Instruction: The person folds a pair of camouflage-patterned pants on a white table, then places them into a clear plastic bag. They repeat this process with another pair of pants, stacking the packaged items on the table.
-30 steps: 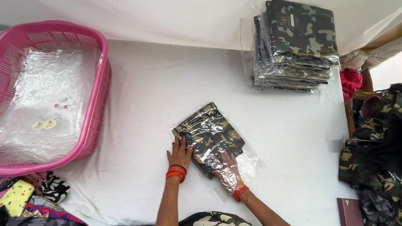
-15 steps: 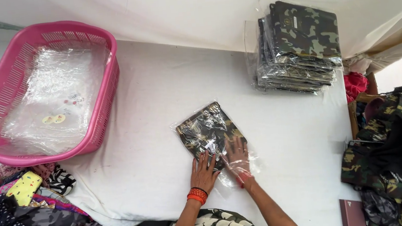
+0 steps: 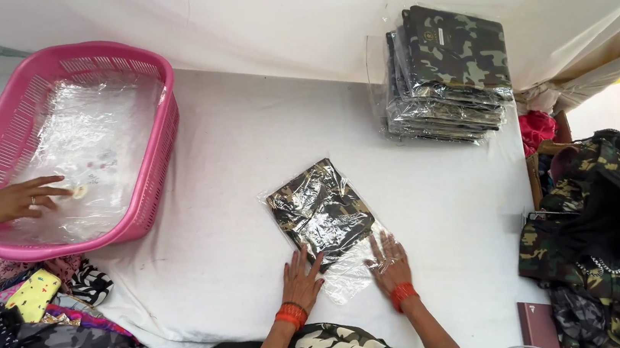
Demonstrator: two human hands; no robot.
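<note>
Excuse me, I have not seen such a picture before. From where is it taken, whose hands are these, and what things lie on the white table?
The camera sits on a person's head and looks down, so the two hands at the bottom are their own. The left hand and right hand press flat on a camouflage garment in a clear plastic bag; neither grips it. It lies on a white-covered table. Far right stands a stack of similar bagged garments. At the left, a pink basket holds clear plastic bags, and another person's hand reaches into it. Loose camouflage clothes lie at the right.

Another person's hand [image 3: 17, 202] now in basket [image 3: 131, 62]
</note>
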